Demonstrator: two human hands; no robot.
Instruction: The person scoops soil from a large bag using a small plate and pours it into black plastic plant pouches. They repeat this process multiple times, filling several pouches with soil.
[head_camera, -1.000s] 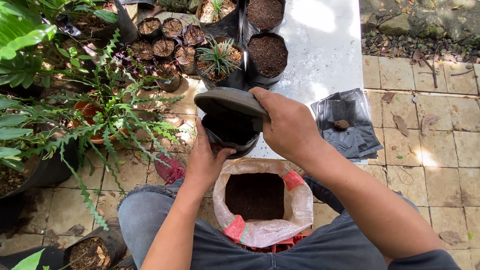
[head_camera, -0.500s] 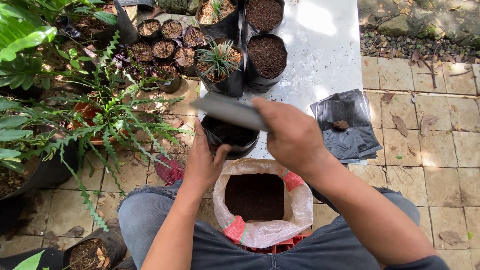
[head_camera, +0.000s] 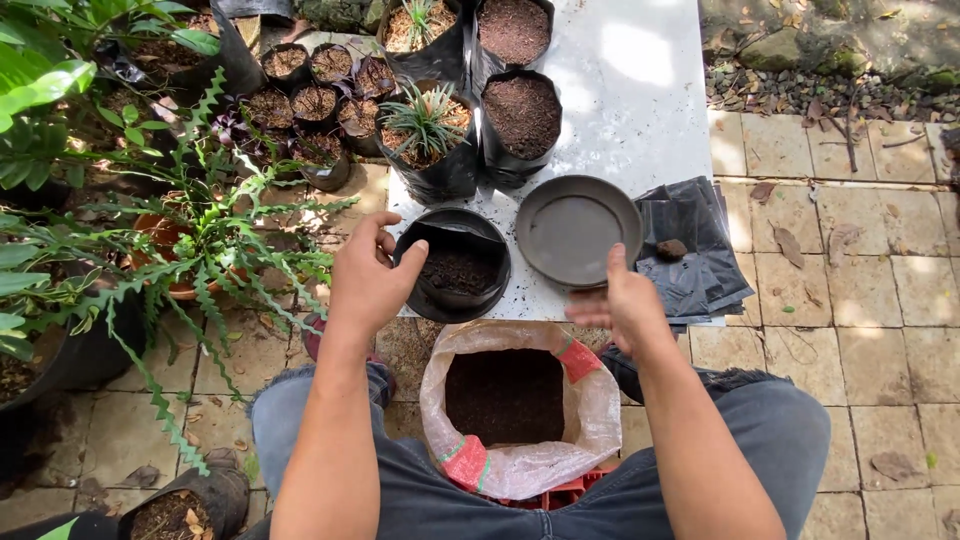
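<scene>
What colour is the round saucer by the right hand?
Dark grey saucer, in the head view.

Probably a home garden patio: paving tiles (head_camera: 870, 300), potted plants (head_camera: 425, 125) (soil-filled bags)

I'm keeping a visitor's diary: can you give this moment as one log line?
left hand: on rim of black grow bag | right hand: open, empty, beside grey saucer | soil sack: open between knees
</scene>
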